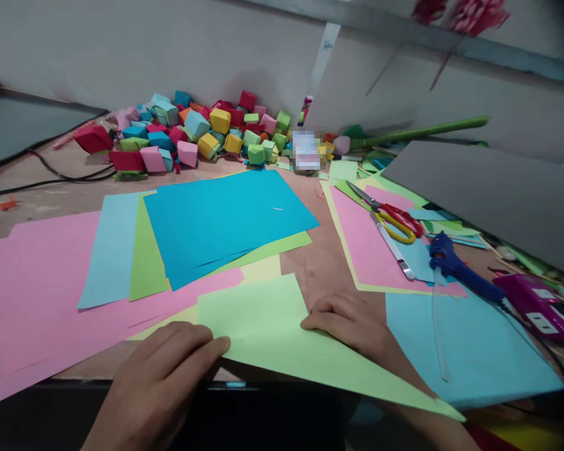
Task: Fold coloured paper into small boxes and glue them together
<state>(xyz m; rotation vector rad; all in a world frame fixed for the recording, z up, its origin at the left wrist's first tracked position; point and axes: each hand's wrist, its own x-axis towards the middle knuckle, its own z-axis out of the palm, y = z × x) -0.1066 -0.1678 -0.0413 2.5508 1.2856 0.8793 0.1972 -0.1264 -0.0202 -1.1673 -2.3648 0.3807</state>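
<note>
A light green sheet of paper (pixel 282 332), folded into a triangle, lies at the near edge of the table. My left hand (pixel 164 382) rests on its left corner, fingers curled and pressing down on the fold. My right hand (pixel 352 322) lies on the sheet's right upper edge with its fingers bent, pressing the paper flat. Neither hand lifts the sheet.
Sheets of pink (pixel 37 294), blue (pixel 220 219) and green paper cover the table. A heap of folded paper cubes (pixel 202 131) sits at the back. Scissors (pixel 390 216), a metal ruler (pixel 392 247), a blue glue gun (pixel 460 269) and a grey board (pixel 493 194) lie to the right.
</note>
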